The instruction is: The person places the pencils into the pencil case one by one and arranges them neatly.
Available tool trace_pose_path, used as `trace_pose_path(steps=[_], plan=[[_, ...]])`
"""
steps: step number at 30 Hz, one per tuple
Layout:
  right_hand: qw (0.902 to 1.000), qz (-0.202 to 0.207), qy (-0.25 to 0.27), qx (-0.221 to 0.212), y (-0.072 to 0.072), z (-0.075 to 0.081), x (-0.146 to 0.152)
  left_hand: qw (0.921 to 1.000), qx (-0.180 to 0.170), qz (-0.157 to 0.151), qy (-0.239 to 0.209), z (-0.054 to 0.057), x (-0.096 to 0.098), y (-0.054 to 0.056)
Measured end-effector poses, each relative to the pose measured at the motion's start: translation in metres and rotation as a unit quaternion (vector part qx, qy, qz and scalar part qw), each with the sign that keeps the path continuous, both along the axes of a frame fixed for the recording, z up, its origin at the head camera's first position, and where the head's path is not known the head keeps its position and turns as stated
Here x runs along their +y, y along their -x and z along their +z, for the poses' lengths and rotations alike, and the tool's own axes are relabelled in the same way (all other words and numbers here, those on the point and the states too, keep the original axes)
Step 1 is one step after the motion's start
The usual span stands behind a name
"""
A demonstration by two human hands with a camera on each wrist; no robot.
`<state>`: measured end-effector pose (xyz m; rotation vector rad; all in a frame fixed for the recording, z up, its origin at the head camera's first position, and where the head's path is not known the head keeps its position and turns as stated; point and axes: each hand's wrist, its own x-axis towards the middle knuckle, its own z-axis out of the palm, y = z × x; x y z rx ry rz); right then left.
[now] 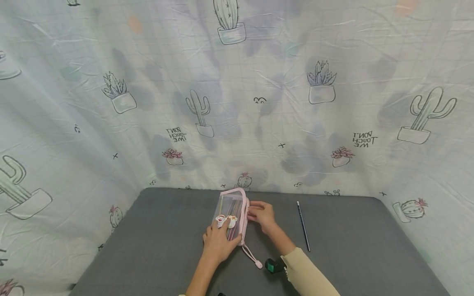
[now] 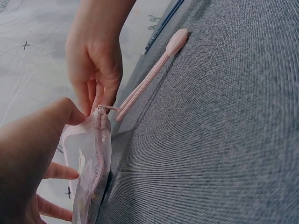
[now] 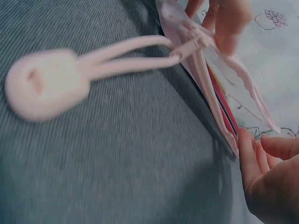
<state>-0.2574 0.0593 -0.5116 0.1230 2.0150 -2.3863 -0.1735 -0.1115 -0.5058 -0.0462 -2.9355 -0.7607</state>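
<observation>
A clear pencil case (image 1: 226, 205) with pink trim and sticker figures lies on the grey table, slim colored sticks showing through it. My left hand (image 1: 220, 242) holds it from the near side, fingers spread over the face and thumb at the zipper edge. At the far right edge, my right hand (image 1: 263, 214) grips the rim with its fingertips. The zipper side gapes between the hands in the right wrist view, where a pink zipper pull (image 3: 189, 47) sits by the left thumb. A pink cord with a soft tag (image 3: 44, 86) hangs from that pull.
A dark pencil (image 1: 303, 226) lies on the table (image 1: 348, 234) to the right of my right hand. Behind and beside the table hangs a pale curtain (image 1: 266, 123) printed with cacti. A black wrist camera (image 1: 275, 266) sits at the right cuff.
</observation>
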Motion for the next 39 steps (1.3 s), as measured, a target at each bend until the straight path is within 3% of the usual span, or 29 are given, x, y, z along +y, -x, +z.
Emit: trace_pose_path(steps=[9, 28, 39], plan=[[0.9999, -0.005, -0.009, 0.009, -0.005, -0.002, 0.028, 1.0, 0.003, -0.001, 0.001, -0.002, 0.0, 0.0], [0.9962, -0.025, -0.08, 0.022, -0.014, 0.015, 0.084, 0.9999, 0.011, -0.003, 0.001, -0.004, 0.0, 0.001], [0.982, -0.056, -0.174, 0.046, -0.023, 0.022, 0.112, 0.9999, 0.013, -0.002, 0.002, -0.005, -0.001, 0.001]])
